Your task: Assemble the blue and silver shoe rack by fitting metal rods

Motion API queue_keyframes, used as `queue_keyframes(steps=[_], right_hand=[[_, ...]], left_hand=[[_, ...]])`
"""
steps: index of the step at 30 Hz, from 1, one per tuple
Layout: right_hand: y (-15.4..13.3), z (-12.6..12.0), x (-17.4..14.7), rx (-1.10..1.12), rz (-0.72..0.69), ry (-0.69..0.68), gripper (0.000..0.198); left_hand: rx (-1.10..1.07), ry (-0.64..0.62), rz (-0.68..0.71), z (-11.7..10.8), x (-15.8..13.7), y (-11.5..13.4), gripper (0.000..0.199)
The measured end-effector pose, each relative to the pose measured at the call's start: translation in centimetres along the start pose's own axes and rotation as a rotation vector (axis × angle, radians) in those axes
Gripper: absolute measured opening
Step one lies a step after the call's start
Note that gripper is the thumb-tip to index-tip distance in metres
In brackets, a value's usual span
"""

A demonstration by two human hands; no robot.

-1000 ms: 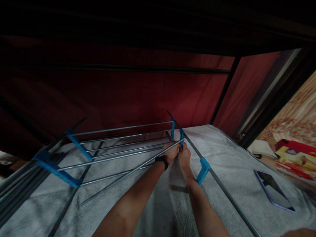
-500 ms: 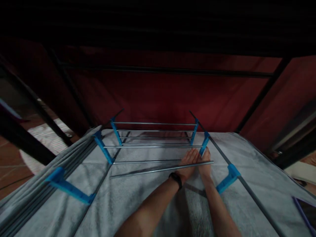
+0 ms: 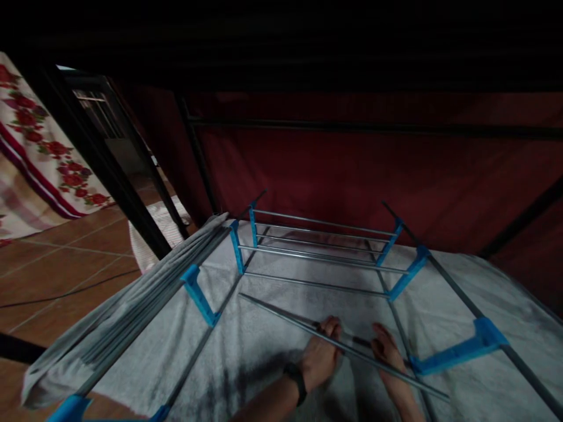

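A rack of grey tubes, blue plastic brackets and thin metal rods lies on a pale grey cloth. One loose metal rod slants across both my hands, free of the brackets. My left hand, with a dark band at the wrist, has its fingers curled at this rod's middle. My right hand is under the rod's right part, near the right-hand inner tube; its fingers are partly stretched and apart. Several rods span the far bracket pairs; the nearer blue brackets have no rod between them.
A dark metal frame surrounds the cloth-covered surface, with a dark beam overhead. Red fabric hangs behind. On the left are a tiled floor with a cable, a flowered cloth and a striped cloth.
My view has turned left. Both hands have drawn back from the right bracket, where a rod now spans across. The loose rod has tilted, its right end nearer me, and my left fingers have curled.
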State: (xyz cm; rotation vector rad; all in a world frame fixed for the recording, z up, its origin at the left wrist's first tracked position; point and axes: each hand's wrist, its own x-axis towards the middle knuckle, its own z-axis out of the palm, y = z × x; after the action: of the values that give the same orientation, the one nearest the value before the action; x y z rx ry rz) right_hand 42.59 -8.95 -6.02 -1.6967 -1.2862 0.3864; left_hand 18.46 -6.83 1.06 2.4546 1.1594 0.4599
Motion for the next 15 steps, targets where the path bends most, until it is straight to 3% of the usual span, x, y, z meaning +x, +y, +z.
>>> queue_keyframes(steps=[4,8,12,15], right_hand=[[-0.6,0.6,-1.8,0.047,-0.034,-0.118,0.045],[-1.9,0.8,-3.4,0.053,-0.040,-0.188,0.044],[-3.6,-0.4,-4.9,0.089,-0.031,-0.329,0.049],[-5.3,-1.0,-6.1,0.227,0.079,-0.421,0.057]], left_hand=[[-0.003,-0.008,-0.092,-2.3,-4.4,-2.2,0.052],[0.035,0.018,-0.158,-2.8,-7.8,-4.5,0.054],[0.065,0.042,-0.230,-2.3,-9.1,-5.4,0.053],[0.078,0.059,-0.240,-2.3,-9.0,-5.2,0.052]])
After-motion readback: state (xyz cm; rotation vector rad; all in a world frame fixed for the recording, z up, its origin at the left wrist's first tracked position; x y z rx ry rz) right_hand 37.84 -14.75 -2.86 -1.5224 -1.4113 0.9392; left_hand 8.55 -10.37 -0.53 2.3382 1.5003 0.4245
